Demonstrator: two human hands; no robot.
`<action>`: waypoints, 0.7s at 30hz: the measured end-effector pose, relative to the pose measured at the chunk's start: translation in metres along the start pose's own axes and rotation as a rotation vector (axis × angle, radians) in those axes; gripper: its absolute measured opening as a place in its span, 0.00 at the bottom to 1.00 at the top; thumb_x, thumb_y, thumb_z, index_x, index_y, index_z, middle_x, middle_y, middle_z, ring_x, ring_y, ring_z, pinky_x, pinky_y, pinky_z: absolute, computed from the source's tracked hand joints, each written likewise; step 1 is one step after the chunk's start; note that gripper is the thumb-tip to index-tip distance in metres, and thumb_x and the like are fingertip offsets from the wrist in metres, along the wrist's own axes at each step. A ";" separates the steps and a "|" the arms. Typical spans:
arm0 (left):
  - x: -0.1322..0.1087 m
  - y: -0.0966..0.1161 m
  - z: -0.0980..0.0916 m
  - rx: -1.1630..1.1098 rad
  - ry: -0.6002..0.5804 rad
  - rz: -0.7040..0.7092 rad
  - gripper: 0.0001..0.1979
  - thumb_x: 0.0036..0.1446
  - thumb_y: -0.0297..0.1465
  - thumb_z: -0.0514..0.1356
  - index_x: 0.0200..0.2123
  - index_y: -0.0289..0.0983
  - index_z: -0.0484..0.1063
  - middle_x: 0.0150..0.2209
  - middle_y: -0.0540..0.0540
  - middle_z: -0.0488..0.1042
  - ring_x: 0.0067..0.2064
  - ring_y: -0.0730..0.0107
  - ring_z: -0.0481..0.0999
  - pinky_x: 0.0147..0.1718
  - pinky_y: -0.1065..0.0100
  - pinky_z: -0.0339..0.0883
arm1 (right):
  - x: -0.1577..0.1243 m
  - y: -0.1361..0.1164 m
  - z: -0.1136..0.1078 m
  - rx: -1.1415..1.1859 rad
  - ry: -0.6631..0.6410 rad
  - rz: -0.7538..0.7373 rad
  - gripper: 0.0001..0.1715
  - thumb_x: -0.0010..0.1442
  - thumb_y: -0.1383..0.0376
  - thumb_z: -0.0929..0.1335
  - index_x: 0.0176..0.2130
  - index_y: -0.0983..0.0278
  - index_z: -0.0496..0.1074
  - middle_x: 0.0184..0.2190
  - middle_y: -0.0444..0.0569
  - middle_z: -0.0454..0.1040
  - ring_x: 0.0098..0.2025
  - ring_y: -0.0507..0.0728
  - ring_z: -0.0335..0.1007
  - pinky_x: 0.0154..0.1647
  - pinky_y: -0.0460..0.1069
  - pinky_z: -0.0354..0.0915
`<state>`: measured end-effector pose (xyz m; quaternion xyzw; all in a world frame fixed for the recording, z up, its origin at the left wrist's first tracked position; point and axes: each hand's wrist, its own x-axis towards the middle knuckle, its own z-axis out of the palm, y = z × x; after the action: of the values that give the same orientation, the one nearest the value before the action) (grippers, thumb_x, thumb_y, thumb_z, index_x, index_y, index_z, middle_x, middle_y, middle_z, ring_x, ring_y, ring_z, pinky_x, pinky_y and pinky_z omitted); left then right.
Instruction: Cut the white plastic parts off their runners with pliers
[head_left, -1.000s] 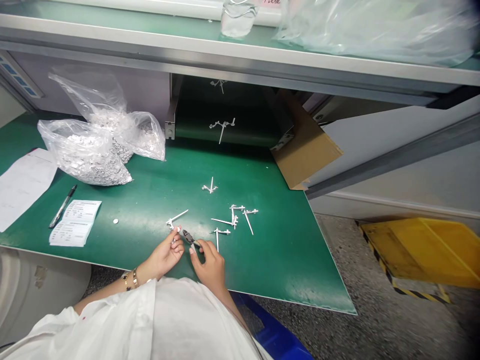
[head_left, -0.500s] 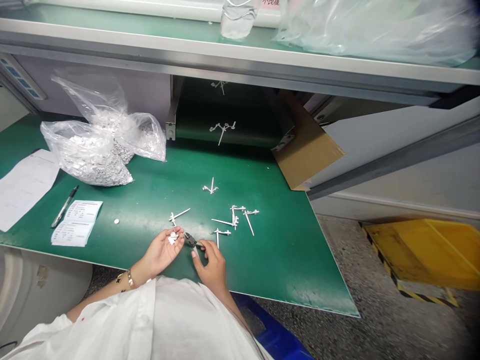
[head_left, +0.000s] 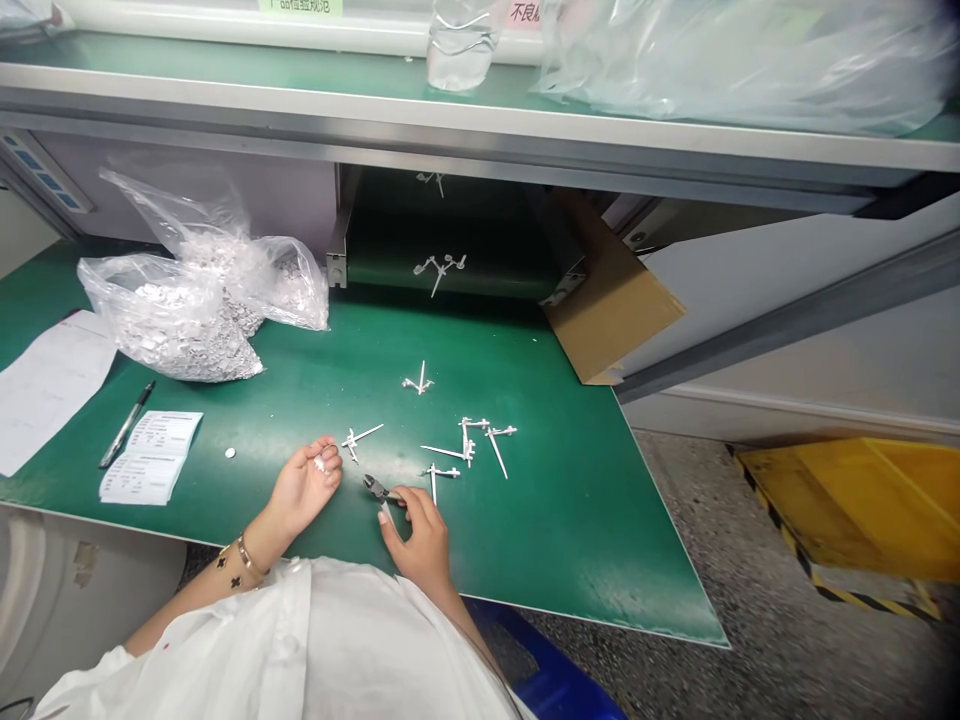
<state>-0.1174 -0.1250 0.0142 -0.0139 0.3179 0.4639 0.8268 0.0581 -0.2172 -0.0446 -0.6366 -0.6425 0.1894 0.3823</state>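
My left hand (head_left: 307,485) is turned palm up above the green table, its fingers curled around several small white plastic pieces (head_left: 321,464). In my right hand (head_left: 421,530) is a pair of side cutters (head_left: 379,490), gripped by the handles with the dark jaws pointing up and left. A white plastic sprue (head_left: 361,436) lies just beyond my left fingers. More white sprues (head_left: 466,440) lie to the right of the cutters, and another sprue (head_left: 418,380) is farther back. One round white disc (head_left: 230,453) rests on the table at the left.
Clear bags of white pieces (head_left: 187,330) stand at the back left. A pen (head_left: 129,424) and printed slips (head_left: 150,458) lie at the left. Behind, a dark conveyor belt (head_left: 487,255) carries sprues beneath a shelf (head_left: 375,105). A cardboard sheet (head_left: 607,300) leans at its right.
My left hand has moved left, away from the cutters, and its fingers have curled over the white pieces. My right hand stays almost in place with the cutters.
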 end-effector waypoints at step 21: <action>0.003 -0.003 0.014 -0.013 0.054 0.109 0.28 0.55 0.14 0.47 0.59 0.28 0.54 0.50 0.34 0.69 0.49 0.67 0.73 0.48 0.70 0.70 | 0.002 0.009 0.006 -0.168 -0.105 -0.143 0.19 0.57 0.61 0.65 0.48 0.63 0.66 0.41 0.51 0.68 0.43 0.58 0.62 0.44 0.54 0.62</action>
<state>-0.1069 -0.1197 0.0232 -0.0145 0.3376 0.5095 0.7913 0.0599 -0.2130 -0.0552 -0.6082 -0.7189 0.1403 0.3059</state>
